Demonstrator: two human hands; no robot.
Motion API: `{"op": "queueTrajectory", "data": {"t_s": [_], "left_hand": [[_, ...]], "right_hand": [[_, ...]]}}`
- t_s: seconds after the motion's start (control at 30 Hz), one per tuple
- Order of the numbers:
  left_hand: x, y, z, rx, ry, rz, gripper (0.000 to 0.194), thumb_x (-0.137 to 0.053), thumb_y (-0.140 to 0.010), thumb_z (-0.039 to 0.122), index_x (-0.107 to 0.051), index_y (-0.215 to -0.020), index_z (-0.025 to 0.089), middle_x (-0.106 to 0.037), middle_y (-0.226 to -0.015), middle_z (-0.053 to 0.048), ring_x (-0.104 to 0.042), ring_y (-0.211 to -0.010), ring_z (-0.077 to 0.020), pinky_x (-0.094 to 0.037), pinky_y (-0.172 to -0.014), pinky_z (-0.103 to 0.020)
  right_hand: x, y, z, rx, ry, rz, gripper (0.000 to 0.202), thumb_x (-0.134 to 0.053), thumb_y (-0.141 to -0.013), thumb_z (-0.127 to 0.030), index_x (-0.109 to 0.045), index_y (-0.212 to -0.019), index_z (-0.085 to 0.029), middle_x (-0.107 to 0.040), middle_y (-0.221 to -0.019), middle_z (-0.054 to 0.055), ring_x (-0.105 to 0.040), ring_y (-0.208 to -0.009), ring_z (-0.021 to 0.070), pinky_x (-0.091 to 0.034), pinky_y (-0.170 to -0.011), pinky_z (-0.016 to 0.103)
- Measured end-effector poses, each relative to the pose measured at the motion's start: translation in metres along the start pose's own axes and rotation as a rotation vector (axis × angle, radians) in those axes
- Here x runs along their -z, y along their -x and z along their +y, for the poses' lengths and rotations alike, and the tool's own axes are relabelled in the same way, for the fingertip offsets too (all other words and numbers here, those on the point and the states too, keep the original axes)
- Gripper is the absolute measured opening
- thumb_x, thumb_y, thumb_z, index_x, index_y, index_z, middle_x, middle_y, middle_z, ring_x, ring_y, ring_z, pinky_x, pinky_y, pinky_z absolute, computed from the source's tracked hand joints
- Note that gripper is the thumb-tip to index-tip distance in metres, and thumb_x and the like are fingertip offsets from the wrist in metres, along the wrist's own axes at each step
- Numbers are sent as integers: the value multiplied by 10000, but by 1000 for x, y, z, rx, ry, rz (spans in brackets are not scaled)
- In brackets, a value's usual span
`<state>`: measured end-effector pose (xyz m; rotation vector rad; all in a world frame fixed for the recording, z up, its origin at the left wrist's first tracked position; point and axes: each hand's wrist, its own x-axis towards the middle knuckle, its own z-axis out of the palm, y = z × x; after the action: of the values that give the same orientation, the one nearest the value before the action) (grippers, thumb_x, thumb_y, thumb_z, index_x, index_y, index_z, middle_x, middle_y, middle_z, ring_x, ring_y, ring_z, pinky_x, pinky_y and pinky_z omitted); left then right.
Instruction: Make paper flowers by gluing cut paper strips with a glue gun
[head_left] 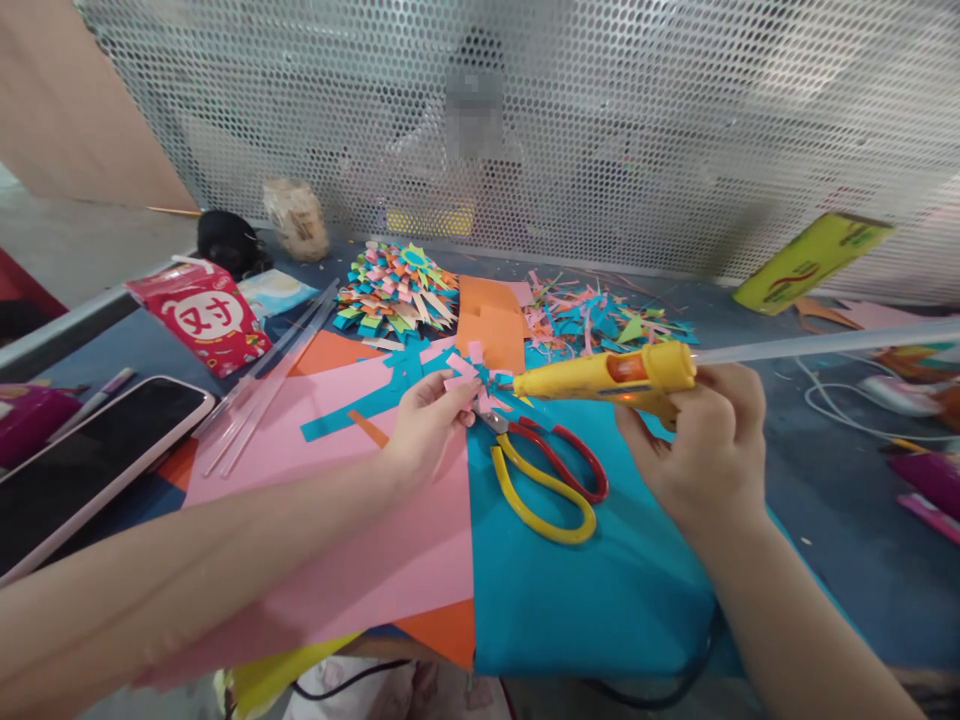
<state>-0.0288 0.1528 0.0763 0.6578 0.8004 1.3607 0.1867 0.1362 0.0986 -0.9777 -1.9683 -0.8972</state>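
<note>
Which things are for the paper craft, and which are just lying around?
Probably for the craft:
glue gun, in the right hand
paper strips, in the left hand
scissors
pink paper
blue paper

Probably just lying around:
phone
red packet

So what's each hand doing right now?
Left hand: closed, pinching a fringed paper piece.
Right hand: closed around the yellow glue gun.

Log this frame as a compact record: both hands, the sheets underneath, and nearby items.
left hand: pinching cut paper piece
right hand: gripping yellow glue gun
nozzle: aimed at the paper piece; contact unclear
sheets: pink sheet left, blue sheet right
between hands: scissors, red and yellow handles
left side: phone, red packet
behind: fringed paper bundle, paper scraps
</note>
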Motion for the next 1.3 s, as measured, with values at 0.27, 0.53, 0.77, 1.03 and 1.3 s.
{"op": "queueTrajectory", "data": {"t_s": [0.27,0.53,0.77,1.03,1.3], "left_hand": [[-1,2,0,5,34,32,291,-764,-609,207,-487,-541,150,-487,-507,38,-486,-530,-74,-345,-505,-200],[2,-1,-2,-3,8,6,307,-785,-581,260,-499,-573,151,-519,-534,35,-491,-540,-74,-357,-518,-202],[1,2,-3,-39,-56,-15,257,-742,-609,234,-507,-560,146,-532,-558,26,-483,-545,-70,-344,-520,-213],[2,2,-3,-32,-39,-1,337,-795,-558,283,-488,-617,157,-526,-550,45,-472,-511,-64,-353,-510,-214],[2,3,-3,-38,-52,-10,351,-810,-545,285,-494,-634,159,-518,-521,54,-484,-506,-68,-351,-497,-210]], "right_hand": [[3,-3,-3,-26,-5,-36,196,-569,-809,-159,-468,-922,-283,-549,-897,57,-544,-745,205,-488,-621,355],[1,-1,-3,-33,-75,13,235,-604,-767,-123,-509,-921,-271,-560,-890,53,-548,-755,210,-480,-627,353],[-2,-2,-6,-19,18,22,186,-579,-805,-173,-465,-923,-263,-545,-870,48,-557,-728,195,-498,-600,335],[-1,-2,-6,-31,-34,35,214,-598,-773,-125,-520,-922,-257,-565,-855,51,-547,-728,204,-471,-612,336],[-1,-7,-8,6,-13,61,185,-561,-789,-123,-515,-912,-254,-571,-842,46,-528,-710,197,-458,-590,318]]}}
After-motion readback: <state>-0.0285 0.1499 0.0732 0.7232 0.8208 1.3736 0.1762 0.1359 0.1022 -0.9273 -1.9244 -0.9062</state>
